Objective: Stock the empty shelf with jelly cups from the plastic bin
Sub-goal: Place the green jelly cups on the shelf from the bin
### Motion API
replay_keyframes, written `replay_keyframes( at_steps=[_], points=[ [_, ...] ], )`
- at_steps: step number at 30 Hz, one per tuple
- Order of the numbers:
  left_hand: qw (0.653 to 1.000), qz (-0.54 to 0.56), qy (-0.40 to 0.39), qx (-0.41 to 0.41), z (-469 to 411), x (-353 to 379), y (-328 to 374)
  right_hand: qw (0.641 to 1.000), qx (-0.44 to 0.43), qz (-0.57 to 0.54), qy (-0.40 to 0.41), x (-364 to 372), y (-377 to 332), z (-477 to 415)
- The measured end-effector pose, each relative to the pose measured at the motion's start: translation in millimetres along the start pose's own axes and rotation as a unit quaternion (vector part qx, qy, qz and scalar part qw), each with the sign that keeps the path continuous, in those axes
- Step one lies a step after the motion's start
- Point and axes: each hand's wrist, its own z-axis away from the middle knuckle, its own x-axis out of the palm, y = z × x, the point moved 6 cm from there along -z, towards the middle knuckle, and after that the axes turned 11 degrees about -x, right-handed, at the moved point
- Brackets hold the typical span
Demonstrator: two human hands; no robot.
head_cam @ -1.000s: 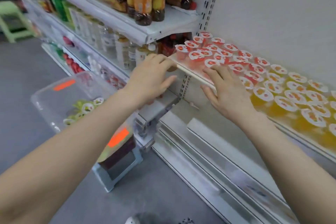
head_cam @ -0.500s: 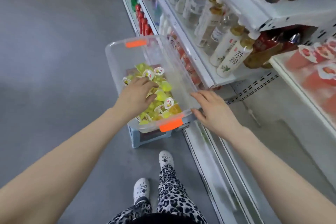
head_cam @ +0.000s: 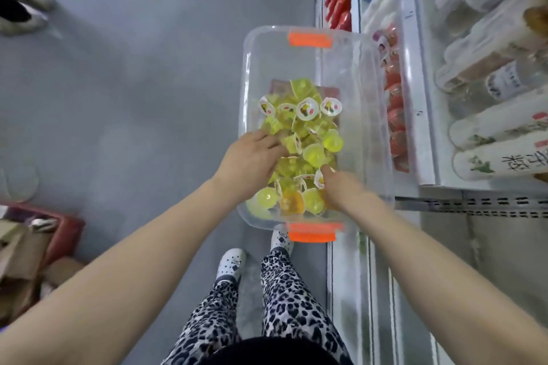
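Dozens of jelly cups (head_cam: 308,142) are lying heaped and tumbled in the near half of the plastic bin (head_cam: 247,83); the shelf to be stocked is not showing. Left hand (head_cam: 250,164) is resting on the heap's left edge, fingers bending down among the cups; a closed hold cannot be confirmed. Right hand (head_cam: 341,190) is showing blurred at the near right, forefinger reaching into the heap, its hold likewise indeterminate. Judgement: cups are likely handling light, smooth-sided and slippery, with thin peel lids; gathering several by their bodies, clear of lid edges, is looking advisable.
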Motion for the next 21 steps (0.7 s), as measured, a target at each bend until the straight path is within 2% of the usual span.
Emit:
replay_keyframes(
  at_steps=[6,8,11,16,21],
  points=[
    [1.0,-0.022,-0.018,-0.003,-1.0,4.1,-1.6,0.996,0.038,-0.065,-0.046,-2.5,2.3,-6.7],
    [0.999,-0.041,-0.027,0.0,-1.2,3.7,0.4,0.994,0.04,-0.093,-0.038,-9.9,3.5,-0.2],
    [0.99,-0.12,-0.073,0.012,-2.1,10.9,4.6,0.992,0.015,-0.118,0.046,-23.8,6.8,16.0],
    [0.95,-0.206,-0.231,0.039,-3.4,46.9,30.0,0.954,-0.036,-0.122,0.272,-59.5,15.1,55.4],
    [0.911,-0.206,-0.358,0.004,-0.3,94.3,44.4,0.918,-0.059,-0.14,0.366,-69.7,20.6,73.9]
  ],
)
